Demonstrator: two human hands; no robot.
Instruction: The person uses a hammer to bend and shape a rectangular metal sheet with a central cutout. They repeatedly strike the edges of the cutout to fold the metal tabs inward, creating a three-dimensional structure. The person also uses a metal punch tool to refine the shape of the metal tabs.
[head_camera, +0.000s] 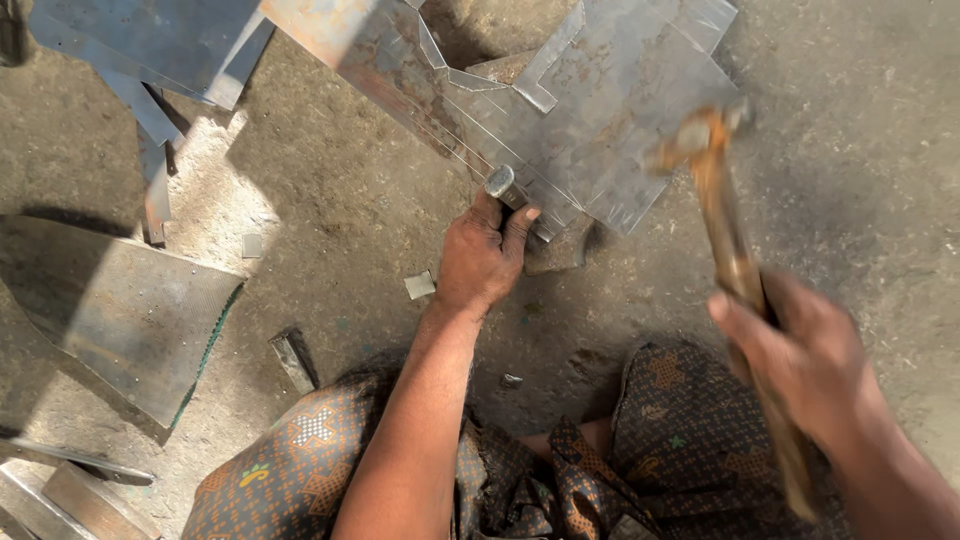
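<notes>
My left hand grips a steel chisel, its struck end pointing up and its tip set against the edge of a scored grey metal sheet lying on the ground. My right hand is closed around the wooden handle of a hammer. The hammer is raised and blurred, with its head hovering over the sheet to the right of the chisel. My knees in patterned cloth fill the bottom of the view.
Dusty concrete ground surrounds the sheet. More cut metal sheets lie at the top left and left. Small metal offcuts are scattered near my left hand. Metal strips sit at the bottom left.
</notes>
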